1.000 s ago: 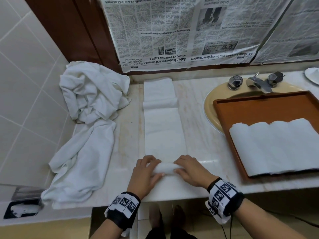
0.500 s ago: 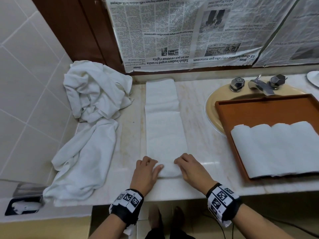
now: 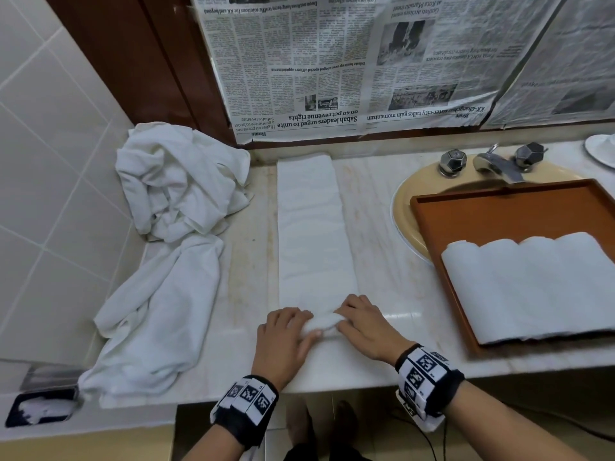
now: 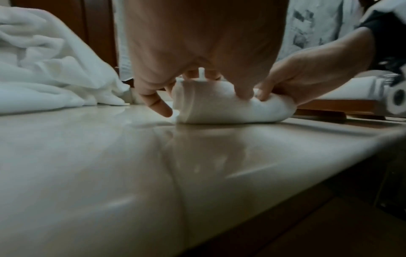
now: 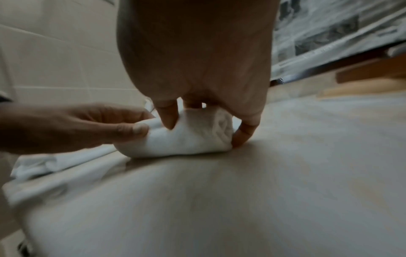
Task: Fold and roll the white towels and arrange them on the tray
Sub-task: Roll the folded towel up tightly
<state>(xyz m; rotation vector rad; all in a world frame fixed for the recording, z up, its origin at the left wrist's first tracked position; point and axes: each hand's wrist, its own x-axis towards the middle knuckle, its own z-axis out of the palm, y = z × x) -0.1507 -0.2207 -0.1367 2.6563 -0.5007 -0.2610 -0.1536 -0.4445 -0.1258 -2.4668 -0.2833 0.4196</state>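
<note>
A white towel, folded into a long strip, lies on the marble counter and runs away from me. Its near end is wound into a small roll. My left hand grips the roll's left part, fingers over the top and thumb on the near side. My right hand grips its right part the same way. The brown tray sits over the sink at the right, with several rolled white towels side by side in its near half.
A heap of loose white towels lies at the counter's left and hangs over its front edge. The tap and the yellow sink are behind the tray. Newspaper covers the back wall. A white dish sits far right.
The roll has moved a little farther along the strip, away from me, and has grown thicker. Both hands have gone with it. The strip's flat part now lies smooth.
</note>
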